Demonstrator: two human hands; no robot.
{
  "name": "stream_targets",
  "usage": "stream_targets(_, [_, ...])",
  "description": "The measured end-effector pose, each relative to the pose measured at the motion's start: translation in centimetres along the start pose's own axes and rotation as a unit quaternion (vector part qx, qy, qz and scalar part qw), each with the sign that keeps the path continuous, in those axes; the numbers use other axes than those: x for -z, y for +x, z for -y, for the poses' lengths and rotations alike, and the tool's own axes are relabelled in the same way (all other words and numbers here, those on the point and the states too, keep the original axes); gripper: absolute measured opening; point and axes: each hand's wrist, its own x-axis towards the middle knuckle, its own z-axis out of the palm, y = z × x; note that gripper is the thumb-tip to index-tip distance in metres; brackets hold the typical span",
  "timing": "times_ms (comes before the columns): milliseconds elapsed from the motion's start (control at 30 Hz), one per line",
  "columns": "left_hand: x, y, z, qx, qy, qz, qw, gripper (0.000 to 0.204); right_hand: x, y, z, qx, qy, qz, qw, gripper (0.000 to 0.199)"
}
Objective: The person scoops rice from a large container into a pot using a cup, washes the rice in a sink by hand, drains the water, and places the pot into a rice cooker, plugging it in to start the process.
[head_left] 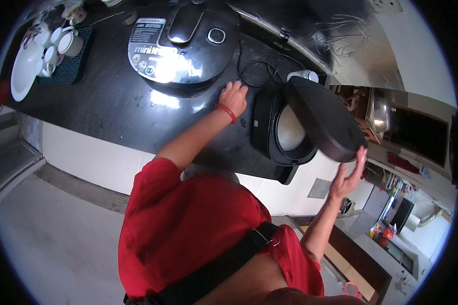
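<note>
A black rice cooker [262, 122] stands near the counter's right end, its thick black lid [326, 117] raised and tilted to the right. Inside shows a smooth pale surface [290, 129]; whether it is the pot or food I cannot tell. My right hand [347, 180] is open, fingers stretched up and touching the lid's near edge, thumb apart. To the cooker's left, my left hand [233, 97], with a red band at the wrist, rests on the dark counter [122, 117]. Its fingers are bent and slightly apart, with nothing seen in them. It is close to a large glossy black round-topped appliance [188, 46].
A black cord [262, 68] loops behind the cooker, beside a white container [303, 76]. White cups [70, 44] stand on a dark drainer mat [81, 61] at far left, near a white oval dish [25, 71]. A wall rises behind the counter.
</note>
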Motion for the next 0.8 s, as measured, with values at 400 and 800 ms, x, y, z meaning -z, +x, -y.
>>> stream_targets(400, [-4.3, 5.7, 0.7, -0.084, 0.175, 0.03, 0.981, 0.016, -4.1, -13.2, 0.8, -0.16, 0.029, 0.101, 0.982, 0.038])
stream_targets(800, [-3.7, 6.5, 0.5, -0.044, 0.11, 0.013, 0.993, 0.02, -6.8, -15.7, 0.1, -0.176, 0.031, 0.106, 0.978, 0.033])
